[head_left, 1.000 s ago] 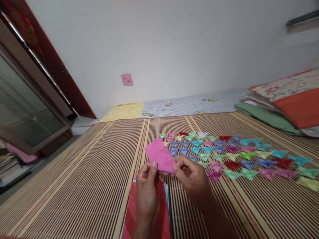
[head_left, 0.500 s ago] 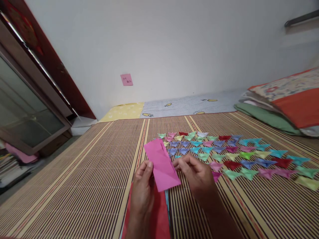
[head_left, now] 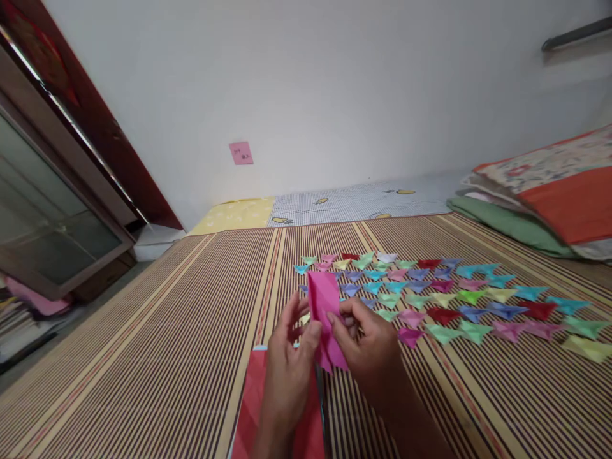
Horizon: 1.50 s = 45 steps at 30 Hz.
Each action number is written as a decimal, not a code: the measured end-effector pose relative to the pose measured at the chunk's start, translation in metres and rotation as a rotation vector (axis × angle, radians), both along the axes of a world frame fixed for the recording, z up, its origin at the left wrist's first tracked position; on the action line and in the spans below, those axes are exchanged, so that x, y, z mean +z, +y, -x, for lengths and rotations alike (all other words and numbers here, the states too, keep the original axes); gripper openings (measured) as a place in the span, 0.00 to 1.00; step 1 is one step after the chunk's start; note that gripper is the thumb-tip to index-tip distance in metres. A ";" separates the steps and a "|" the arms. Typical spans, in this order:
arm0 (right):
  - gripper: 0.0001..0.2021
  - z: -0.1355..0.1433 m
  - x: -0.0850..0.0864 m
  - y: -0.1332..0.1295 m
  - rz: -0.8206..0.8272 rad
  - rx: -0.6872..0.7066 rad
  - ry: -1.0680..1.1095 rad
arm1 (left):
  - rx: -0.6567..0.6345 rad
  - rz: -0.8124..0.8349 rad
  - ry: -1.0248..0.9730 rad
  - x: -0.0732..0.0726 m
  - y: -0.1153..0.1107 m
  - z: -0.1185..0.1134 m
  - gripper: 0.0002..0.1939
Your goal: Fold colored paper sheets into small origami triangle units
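Observation:
A bright pink sheet of paper [head_left: 324,299], folded lengthwise with its layers standing a little apart at the left edge and bottom, is held upright above the mat. My right hand [head_left: 370,341] pinches it from the right, thumb on the front face and fingers behind. At its left edge is my left hand [head_left: 289,350], fingers curved and apart from the thumb; the thumb tip lies by the paper's edge, and whether it presses there I cannot tell. Under my left wrist lies a stack of paper with a red sheet [head_left: 255,382] on top.
Several rows of small folded paper shapes [head_left: 442,315] in many colours spread over the striped mat [head_left: 191,331] to the right. Folded bedding [head_left: 554,191] is piled at the far right. A patterned cloth [head_left: 335,207] runs along the wall, and a pink note [head_left: 241,153] hangs above it.
The pink paper has turned from a wide tilted face to a narrower upright one, its layers parting. My left hand's fingers have spread from their pinch; my right thumb now lies on the paper's face.

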State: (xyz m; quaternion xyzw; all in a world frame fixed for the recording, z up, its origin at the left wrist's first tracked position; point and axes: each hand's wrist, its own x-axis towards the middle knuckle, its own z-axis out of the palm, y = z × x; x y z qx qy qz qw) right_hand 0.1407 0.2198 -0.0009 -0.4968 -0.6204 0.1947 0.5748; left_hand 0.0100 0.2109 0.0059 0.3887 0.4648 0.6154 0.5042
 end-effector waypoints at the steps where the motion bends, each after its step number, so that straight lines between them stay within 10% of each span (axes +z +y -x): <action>1: 0.08 0.000 0.002 -0.001 -0.033 -0.011 -0.037 | 0.021 0.011 0.032 -0.001 -0.002 0.000 0.20; 12: 0.07 -0.032 -0.003 0.011 0.186 0.110 0.394 | -0.342 0.051 -0.117 -0.009 0.012 0.033 0.10; 22: 0.05 -0.046 -0.007 0.016 0.324 0.219 0.654 | -0.377 0.049 -0.120 -0.004 0.011 0.037 0.06; 27: 0.12 -0.045 -0.009 0.018 0.346 0.294 0.644 | -0.309 -0.167 0.273 -0.004 0.008 0.044 0.14; 35: 0.08 -0.046 -0.008 0.013 0.327 0.317 0.445 | -0.303 -0.109 0.215 0.004 0.008 0.043 0.10; 45: 0.07 -0.019 -0.008 0.009 0.343 0.381 0.431 | -0.717 0.053 0.141 -0.006 0.004 0.028 0.11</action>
